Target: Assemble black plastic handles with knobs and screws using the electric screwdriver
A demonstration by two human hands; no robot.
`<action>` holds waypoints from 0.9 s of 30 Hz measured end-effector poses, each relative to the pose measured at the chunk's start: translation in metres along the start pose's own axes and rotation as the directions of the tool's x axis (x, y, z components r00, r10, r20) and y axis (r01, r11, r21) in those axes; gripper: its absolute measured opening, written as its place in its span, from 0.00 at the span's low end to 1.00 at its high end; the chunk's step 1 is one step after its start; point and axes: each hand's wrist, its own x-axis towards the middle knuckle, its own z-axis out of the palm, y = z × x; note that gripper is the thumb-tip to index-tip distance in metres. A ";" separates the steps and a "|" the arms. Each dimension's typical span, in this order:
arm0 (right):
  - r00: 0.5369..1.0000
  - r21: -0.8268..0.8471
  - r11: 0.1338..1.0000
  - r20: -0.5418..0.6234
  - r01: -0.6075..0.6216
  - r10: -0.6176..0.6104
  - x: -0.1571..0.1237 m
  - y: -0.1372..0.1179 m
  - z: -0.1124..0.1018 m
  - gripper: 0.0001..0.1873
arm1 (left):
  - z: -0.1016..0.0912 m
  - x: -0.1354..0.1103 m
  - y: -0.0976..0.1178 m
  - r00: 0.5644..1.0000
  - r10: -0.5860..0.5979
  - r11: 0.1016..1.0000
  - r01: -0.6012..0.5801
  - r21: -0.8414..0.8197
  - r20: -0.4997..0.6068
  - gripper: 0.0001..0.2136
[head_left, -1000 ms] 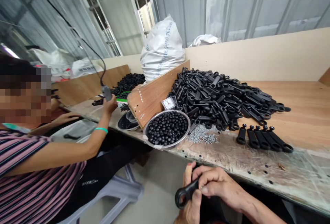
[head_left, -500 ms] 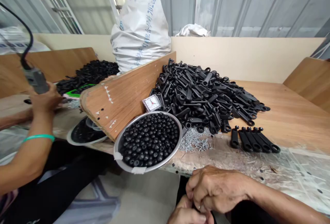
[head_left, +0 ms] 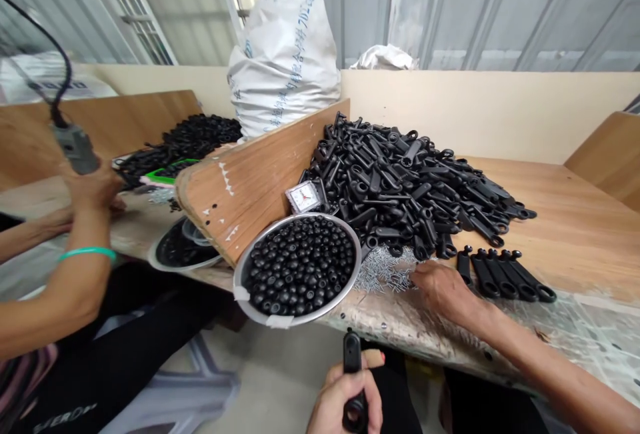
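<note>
My left hand [head_left: 345, 401], low in the picture, is closed around a black plastic crank arm [head_left: 352, 353]. The arm stands upright with its ring end at the bottom. Over the bench, my right hand [head_left: 445, 287] touches the right edge of a heap of small metal pins [head_left: 385, 270]. Its fingers are drawn together; whatever lies between the fingertips is too small to make out. Just right of that hand, several black crank arms [head_left: 505, 275] lie in a row, each with a round knob at its far end. A metal bowl [head_left: 240, 294] of black knobs [head_left: 300, 267] sits left of the pins.
Behind the pins rises a large pile of black crank arms [head_left: 400, 187]. A small clock [head_left: 303, 197] leans near a wooden divider [head_left: 240, 201]. Left of it, a co-worker's hand [head_left: 93, 184] grips a corded tool [head_left: 75, 147]. A white sack [head_left: 287, 61] stands behind.
My hands were together at the lower edge; now they are apart. The right has moved up to the pins, and the left shows the crank arm upright. The view has shifted slightly left.
</note>
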 end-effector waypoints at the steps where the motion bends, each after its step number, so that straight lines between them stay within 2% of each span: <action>1: 1.000 -0.008 1.000 -0.006 0.004 -0.004 0.000 0.000 0.001 0.14 | 0.002 -0.002 0.003 0.999 0.045 0.999 -0.045 -0.020 -0.014 0.16; 5: 0.999 -0.010 1.000 -0.043 0.030 -0.030 0.009 -0.006 -0.010 0.13 | 0.007 -0.013 0.016 0.978 0.190 0.980 -0.194 -0.039 -0.091 0.11; 10: 0.994 -0.006 0.997 -0.079 0.074 -0.074 0.034 -0.020 -0.024 0.13 | 0.006 -0.030 0.026 0.958 0.253 0.965 -0.261 -0.043 -0.135 0.12; 14: 0.993 -0.004 0.995 -0.053 0.101 -0.101 0.055 -0.035 -0.024 0.12 | 0.002 -0.037 0.029 0.944 0.266 0.958 -0.282 -0.058 -0.197 0.14; 19: 0.996 -0.004 0.997 0.037 0.080 -0.080 0.071 -0.046 -0.016 0.13 | -0.009 -0.036 0.033 0.935 0.245 0.959 -0.273 -0.079 -0.258 0.14; 27: 0.993 0.041 0.998 0.102 0.055 -0.059 0.076 -0.042 -0.010 0.14 | -0.027 -0.025 0.032 0.939 0.222 0.958 -0.261 -0.123 -0.262 0.13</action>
